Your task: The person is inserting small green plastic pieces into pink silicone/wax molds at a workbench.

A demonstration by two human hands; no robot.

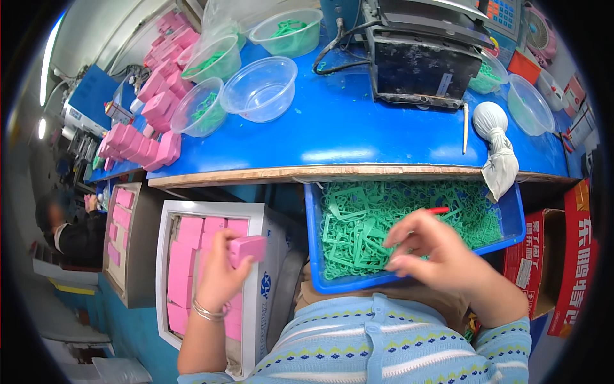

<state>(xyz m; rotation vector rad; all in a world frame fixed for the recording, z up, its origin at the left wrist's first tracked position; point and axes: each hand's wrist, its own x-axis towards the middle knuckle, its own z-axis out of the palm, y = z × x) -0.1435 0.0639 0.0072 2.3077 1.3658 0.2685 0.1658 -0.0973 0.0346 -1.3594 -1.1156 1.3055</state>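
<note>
Pinched in my left hand [220, 272] is a pink block [248, 248], raised over a white-framed box [257, 230] filled with similar pink blocks [182, 262]. A bracelet circles that wrist. My right hand [432, 253] hangs above a blue bin [314, 240] heaped with green lattice-like offcuts [358, 224]. Its fingers are curled, with thumb and forefinger slightly apart. A slim red pen-like tool [439, 210] juts from the far side of this hand; the rest of it is hidden behind the fingers.
Clear plastic bowls [259, 89], several holding green pieces, stand on the blue table [358, 141]. Pink blocks [160, 105] pile up at its left. A black machine [422, 70] and tied white cloth bag [495, 141] occupy the right. Another person [80, 233] sits far left.
</note>
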